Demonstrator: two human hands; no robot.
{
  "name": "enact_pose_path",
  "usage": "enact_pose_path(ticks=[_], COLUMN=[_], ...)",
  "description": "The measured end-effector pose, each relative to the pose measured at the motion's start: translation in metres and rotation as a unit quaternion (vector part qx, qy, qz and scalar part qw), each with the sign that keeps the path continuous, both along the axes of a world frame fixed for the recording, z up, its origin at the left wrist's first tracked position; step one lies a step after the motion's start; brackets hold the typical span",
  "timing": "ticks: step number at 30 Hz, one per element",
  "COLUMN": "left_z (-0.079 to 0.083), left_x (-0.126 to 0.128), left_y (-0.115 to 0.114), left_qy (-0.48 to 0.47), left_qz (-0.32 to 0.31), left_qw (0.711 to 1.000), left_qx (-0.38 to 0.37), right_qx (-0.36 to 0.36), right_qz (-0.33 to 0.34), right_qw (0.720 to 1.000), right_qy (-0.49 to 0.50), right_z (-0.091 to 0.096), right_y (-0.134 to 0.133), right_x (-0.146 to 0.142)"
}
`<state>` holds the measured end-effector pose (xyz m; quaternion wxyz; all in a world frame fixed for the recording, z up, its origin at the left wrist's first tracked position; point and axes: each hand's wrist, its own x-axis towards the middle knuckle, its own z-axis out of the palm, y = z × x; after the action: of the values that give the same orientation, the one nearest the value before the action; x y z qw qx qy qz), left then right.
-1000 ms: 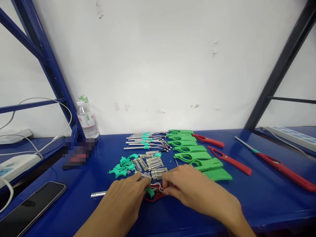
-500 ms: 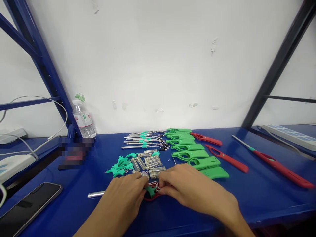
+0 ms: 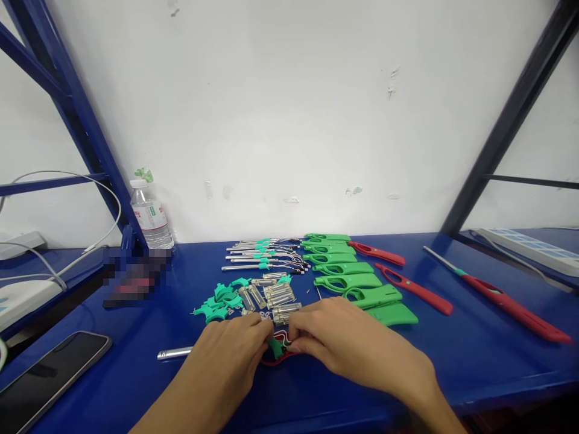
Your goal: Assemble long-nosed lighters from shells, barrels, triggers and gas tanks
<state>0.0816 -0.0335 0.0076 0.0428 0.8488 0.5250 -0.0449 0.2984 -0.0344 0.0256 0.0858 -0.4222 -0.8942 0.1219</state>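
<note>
In front of me on the blue table lies a partly built red utility lighter, its red shell (image 3: 272, 363) mostly covered by my hands. My left hand (image 3: 233, 349) is closed at its left side, fingertips pressed on a green trigger (image 3: 275, 348) inside the shell. A silver metal tube (image 3: 174, 353) sticks out to the left from behind that hand. My right hand (image 3: 335, 337) pinches at the right side, where white wires (image 3: 281, 335) loop into its fingertips. What exactly lies under the right fingertips is hidden.
Loose green triggers (image 3: 221, 301) and clear fuel tanks (image 3: 279, 295) lie just beyond my hands. Behind are metal tubes with wires (image 3: 257, 256), green lighter shells (image 3: 348, 282), red shells (image 3: 420, 292) and an assembled red lighter (image 3: 511, 304). A phone (image 3: 54, 377) and bottle (image 3: 151, 220) stand left.
Both hands stay at the same place on the red lighter, with only small finger movements. The whole view has shifted slightly.
</note>
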Motion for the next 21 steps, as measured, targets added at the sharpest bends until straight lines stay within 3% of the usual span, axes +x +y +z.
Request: enact_pose_path(ticks=[21], left_z=[0.0065], left_x=[0.0002], left_y=[0.0021], left_qy=[0.009], left_qz=[-0.017], left_qw=[0.999], left_qx=[-0.029], right_qx=[0.014], right_qz=[0.007], right_qw=[1.0], right_qy=[-0.013], right_z=[0.0018], right_y=[-0.0004], right_x=[-0.0003])
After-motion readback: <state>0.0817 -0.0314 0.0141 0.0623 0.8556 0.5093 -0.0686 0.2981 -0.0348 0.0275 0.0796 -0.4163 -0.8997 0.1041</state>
